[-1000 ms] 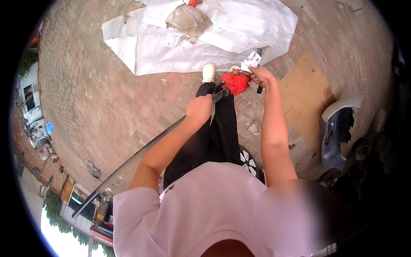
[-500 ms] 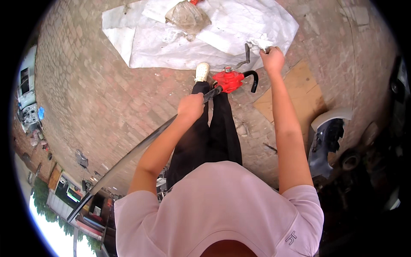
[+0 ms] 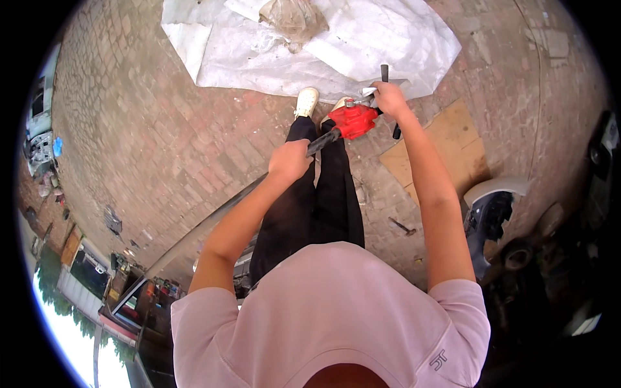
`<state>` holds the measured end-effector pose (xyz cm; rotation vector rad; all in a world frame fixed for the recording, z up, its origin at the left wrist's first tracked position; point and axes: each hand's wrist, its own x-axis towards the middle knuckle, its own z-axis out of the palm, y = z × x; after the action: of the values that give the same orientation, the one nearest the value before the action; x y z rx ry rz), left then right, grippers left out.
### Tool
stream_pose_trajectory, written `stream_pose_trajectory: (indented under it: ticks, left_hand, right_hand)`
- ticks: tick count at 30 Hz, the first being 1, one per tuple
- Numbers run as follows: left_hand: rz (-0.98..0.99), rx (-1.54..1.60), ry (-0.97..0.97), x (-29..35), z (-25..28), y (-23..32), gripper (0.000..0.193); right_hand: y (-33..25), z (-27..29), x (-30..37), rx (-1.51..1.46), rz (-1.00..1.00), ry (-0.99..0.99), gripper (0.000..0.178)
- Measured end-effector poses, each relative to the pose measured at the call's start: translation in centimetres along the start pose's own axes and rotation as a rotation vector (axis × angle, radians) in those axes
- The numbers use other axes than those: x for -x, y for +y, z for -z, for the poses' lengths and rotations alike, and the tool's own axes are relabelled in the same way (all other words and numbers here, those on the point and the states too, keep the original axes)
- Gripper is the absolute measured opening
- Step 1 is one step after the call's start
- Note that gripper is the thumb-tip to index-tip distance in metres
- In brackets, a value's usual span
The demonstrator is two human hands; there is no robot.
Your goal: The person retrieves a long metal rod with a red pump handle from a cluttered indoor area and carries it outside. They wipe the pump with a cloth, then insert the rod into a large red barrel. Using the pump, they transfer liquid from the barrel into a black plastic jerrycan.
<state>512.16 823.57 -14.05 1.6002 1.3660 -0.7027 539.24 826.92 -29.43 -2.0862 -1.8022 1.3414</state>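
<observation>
A red hand-crank pump (image 3: 354,121) hangs in front of my legs, tilted, on a long grey pipe (image 3: 223,210) that runs down to the lower left. My left hand (image 3: 290,160) is wrapped round the pipe's dark upper part, just below the red body. At the crank beside the pump, my right hand (image 3: 391,99) pinches a crumpled white cloth or tissue (image 3: 369,92), pressed to the crank arm. The crank's black grip (image 3: 385,73) sticks out beyond my fingers. Below the hand, the end of the black spout (image 3: 396,132) shows; its bend is hidden.
A white plastic sheet (image 3: 259,74) lies on the brick ground ahead, bearing a crumpled brownish plastic bag (image 3: 294,22). Cardboard (image 3: 446,149) lies to the right, near a hammer (image 3: 402,226) and a car fender (image 3: 488,213). Car parts and clutter fill the far left and right.
My right hand has moved left and towards me with the white cloth, from beside the crank's end onto the crank arm. My left hand keeps its hold on the pipe.
</observation>
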Motion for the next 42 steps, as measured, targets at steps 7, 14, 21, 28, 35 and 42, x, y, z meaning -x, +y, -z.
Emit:
stream_pose_trajectory:
  ticks: [7, 14, 21, 28, 35, 42]
  left_hand:
    - [0.042, 0.052, -0.009, -0.7, -0.6, 0.7, 0.029]
    - [0.046, 0.015, -0.037, -1.0, -0.2, 1.4, 0.026]
    - [0.084, 0.013, -0.027, -0.8, -2.1, -0.7, 0.03]
    - [0.077, 0.045, 0.068, 0.1, -1.6, -0.5, 0.032]
    - [0.024, 0.034, 0.121, 1.6, -0.2, 1.1, 0.024]
    - [0.06, 0.028, 0.095, 2.0, -0.8, -0.1, 0.023]
  right_hand:
    - [-3.6, -1.7, 1.5, 0.024, 0.01, 0.254, 0.016]
    - [-9.5, -4.3, 3.2, 0.121, -0.1, 0.339, 0.015]
    - [-8.2, -2.3, 4.4, -0.557, -0.255, 0.263, 0.026]
    - [-2.6, -0.6, 2.1, -0.841, -0.394, 0.53, 0.024]
    - [-4.4, -2.5, -1.2, -0.042, -0.263, 0.502, 0.023]
    - [-5.7, -2.6, -0.6, -0.129, -0.176, 0.26, 0.023]
